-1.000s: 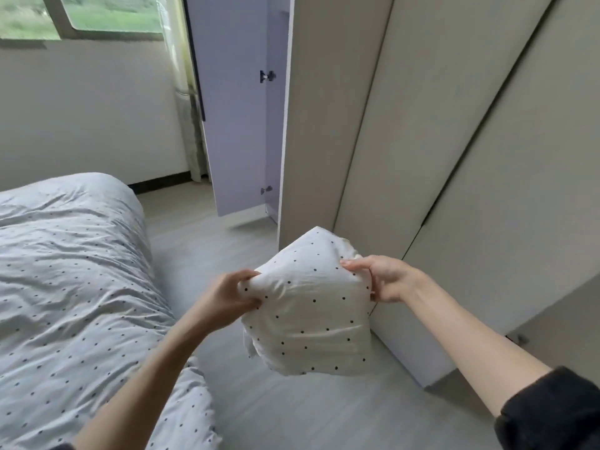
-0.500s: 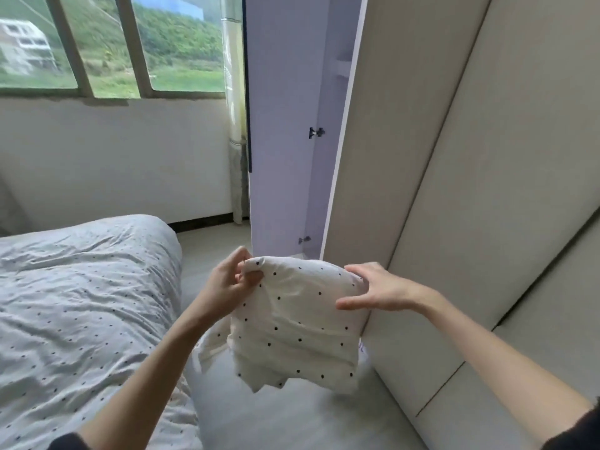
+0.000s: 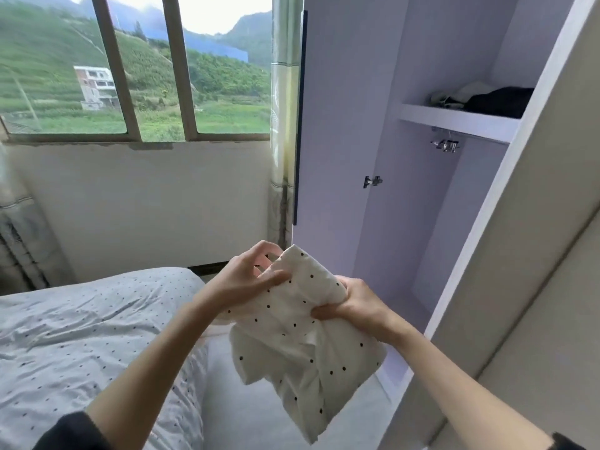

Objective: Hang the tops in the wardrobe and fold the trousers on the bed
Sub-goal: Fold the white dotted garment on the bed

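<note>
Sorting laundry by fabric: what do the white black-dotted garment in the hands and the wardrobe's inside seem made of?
White black-dotted garment: soft woven cloth, likely cotton; matte, creasing and drooping where held. Lilac wardrobe interior: smooth laminated board, apparently; flat, faint sheen, square shelf edge.

One view only, my head camera: worn at head height, wide-angle, facing forward and slightly down. Near field: both forearms. Left: bed (image 3: pixel 81 336). Ahead: window (image 3: pixel 146 76). Right: open wardrobe (image 3: pixel 438 206).

A white, black-dotted garment (image 3: pixel 302 336) hangs crumpled in mid-air between the bed (image 3: pixel 81 336) and the open wardrobe (image 3: pixel 422 206).
</note>
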`<state>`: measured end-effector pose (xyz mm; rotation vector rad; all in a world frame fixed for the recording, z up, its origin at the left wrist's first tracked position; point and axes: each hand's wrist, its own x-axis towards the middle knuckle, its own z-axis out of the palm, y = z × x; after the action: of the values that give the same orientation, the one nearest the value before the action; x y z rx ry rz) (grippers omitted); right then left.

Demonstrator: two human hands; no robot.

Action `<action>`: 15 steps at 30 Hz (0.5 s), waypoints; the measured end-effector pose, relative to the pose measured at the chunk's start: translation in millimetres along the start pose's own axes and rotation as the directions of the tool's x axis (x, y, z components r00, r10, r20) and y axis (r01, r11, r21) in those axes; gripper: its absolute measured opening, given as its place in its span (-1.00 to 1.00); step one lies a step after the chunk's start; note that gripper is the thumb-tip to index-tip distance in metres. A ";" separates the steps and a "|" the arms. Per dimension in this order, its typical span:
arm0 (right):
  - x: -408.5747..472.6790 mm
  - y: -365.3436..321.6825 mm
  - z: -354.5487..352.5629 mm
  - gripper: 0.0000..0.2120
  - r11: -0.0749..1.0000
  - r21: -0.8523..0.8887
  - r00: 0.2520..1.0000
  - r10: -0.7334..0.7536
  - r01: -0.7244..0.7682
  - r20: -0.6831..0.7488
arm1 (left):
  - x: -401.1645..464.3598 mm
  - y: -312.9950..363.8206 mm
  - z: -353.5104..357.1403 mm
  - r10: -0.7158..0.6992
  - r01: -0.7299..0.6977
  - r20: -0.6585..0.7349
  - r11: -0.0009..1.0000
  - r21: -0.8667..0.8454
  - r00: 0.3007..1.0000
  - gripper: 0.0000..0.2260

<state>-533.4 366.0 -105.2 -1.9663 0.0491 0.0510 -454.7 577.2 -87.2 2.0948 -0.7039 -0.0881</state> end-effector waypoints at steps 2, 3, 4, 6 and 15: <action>39.5 0.0 -11.8 -0.65 0.999 0.046 0.996 -0.011 0.015 -0.087 | 31.4 -22.6 -15.6 -0.083 0.082 0.015 0.996 0.016 0.996 -0.58; 61.3 -0.6 -18.9 -0.65 0.998 0.059 0.991 -0.023 0.032 -0.134 | 49.9 -33.9 -20.5 -0.082 0.083 -0.014 0.995 0.047 0.997 -0.59; 75.3 -2.9 -23.2 -0.65 0.997 0.062 0.984 -0.033 0.044 -0.176 | 61.6 -41.8 -21.4 -0.069 0.074 -0.067 0.994 0.080 0.995 -0.66; 126.6 -4.9 -36.6 -0.65 0.994 0.065 0.965 -0.068 0.087 -0.253 | 105.9 -60.3 -25.7 -0.010 0.037 -0.226 0.992 0.118 0.974 -0.81; 305.6 -33.5 -85.1 -0.63 0.971 -0.034 0.912 -0.233 0.235 -0.336 | 273.8 -90.7 -62.1 0.079 -0.018 0.081 0.817 -0.576 0.994 -0.32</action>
<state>-225.3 297.1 -59.6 -1.9414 0.0377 -0.4463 -165.5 522.0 -67.6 1.4924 -0.6863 -0.3408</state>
